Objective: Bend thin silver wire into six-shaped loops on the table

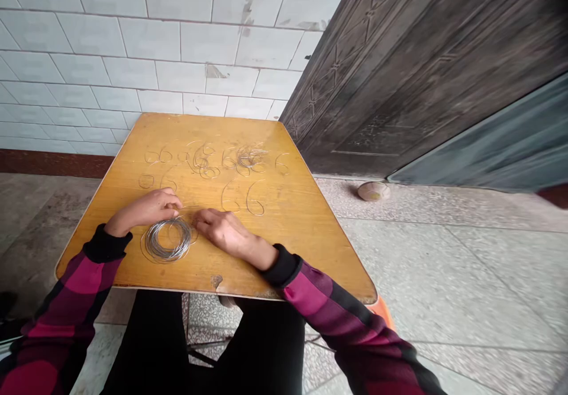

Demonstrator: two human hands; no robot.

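A coil of thin silvery wire [154, 242] lies flat near the front left of the wooden table. My left hand [148, 210] is just behind the coil, its thumb and fingers pinched on a thin wire. To the right of the coil, my right hand [224, 229] is closed, fingertips pinching wire too. A faint strand seems to run between the two hands; its exact shape is hard to make out. Beyond them lie several wire pieces bent like a figure 6, including one [248, 200] right of centre and a tangled cluster [251, 157] farther back.
The yellow wooden table [306, 253] has a chipped spot at its front edge. Behind it rises a white tiled wall [177, 40]. A dark carved door [377, 87] stands at the right, with a rounded stone [373, 191] on the floor beside it.
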